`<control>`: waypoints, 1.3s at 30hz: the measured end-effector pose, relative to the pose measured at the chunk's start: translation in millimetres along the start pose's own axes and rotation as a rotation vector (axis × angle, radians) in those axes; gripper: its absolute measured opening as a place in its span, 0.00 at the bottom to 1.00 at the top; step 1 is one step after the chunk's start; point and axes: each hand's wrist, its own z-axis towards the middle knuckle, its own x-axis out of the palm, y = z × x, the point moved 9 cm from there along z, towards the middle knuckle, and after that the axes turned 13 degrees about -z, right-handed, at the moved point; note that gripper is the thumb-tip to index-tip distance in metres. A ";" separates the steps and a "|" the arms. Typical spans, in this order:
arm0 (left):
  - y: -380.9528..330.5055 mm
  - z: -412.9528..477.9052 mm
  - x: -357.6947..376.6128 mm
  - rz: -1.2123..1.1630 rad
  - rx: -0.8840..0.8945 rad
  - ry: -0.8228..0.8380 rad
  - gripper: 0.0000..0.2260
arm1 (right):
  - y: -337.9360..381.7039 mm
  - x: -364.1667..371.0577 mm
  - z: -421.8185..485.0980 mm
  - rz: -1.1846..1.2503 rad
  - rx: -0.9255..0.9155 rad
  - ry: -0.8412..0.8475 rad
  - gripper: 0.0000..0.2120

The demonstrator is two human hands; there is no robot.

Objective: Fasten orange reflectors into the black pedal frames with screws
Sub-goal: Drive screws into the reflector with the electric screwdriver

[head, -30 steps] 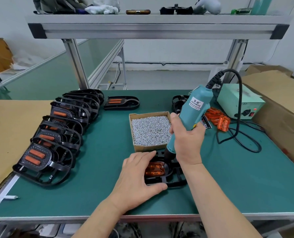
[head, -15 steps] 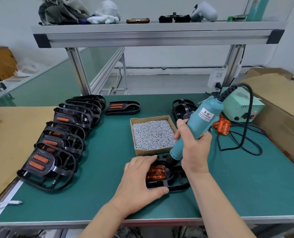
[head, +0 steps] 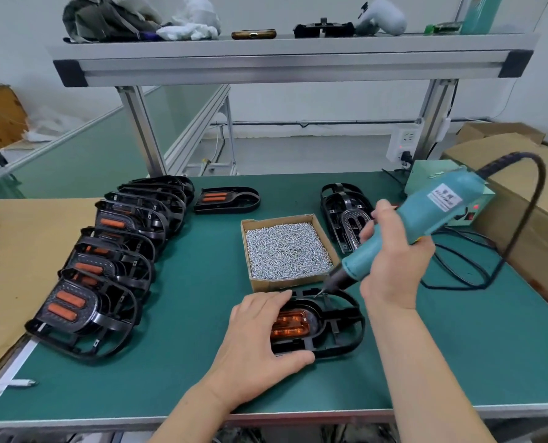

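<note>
Assembly workshop, green workbench (head: pixel 183 362), aluminium shelf frame (head: pixel 291 63)

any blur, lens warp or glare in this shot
Head view: wide-angle warp tilts the grey aluminium shelf posts; the teal electric screwdriver looks slightly soft; the translucent orange reflector shows bright glints; lighting is even, shadows faint.
</note>
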 end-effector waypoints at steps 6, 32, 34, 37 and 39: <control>0.2 -1.3 1.8 0.005 -0.004 0.009 0.40 | -83.2 -50.0 25.2 0.240 0.461 -0.170 0.08; 30.8 126.4 -20.7 0.422 -0.226 0.185 0.07 | -139.7 -61.9 34.6 0.391 0.636 -0.074 0.13; 29.7 128.3 -16.5 0.417 -0.199 0.181 0.04 | -139.7 -61.7 34.5 0.393 0.638 -0.074 0.13; 25.8 130.9 -16.3 0.422 -0.161 0.154 0.04 | -139.5 -62.4 35.3 0.385 0.635 -0.074 0.13; 25.8 130.7 -18.2 0.401 -0.156 0.129 0.05 | -139.2 -62.6 35.6 0.379 0.633 -0.072 0.13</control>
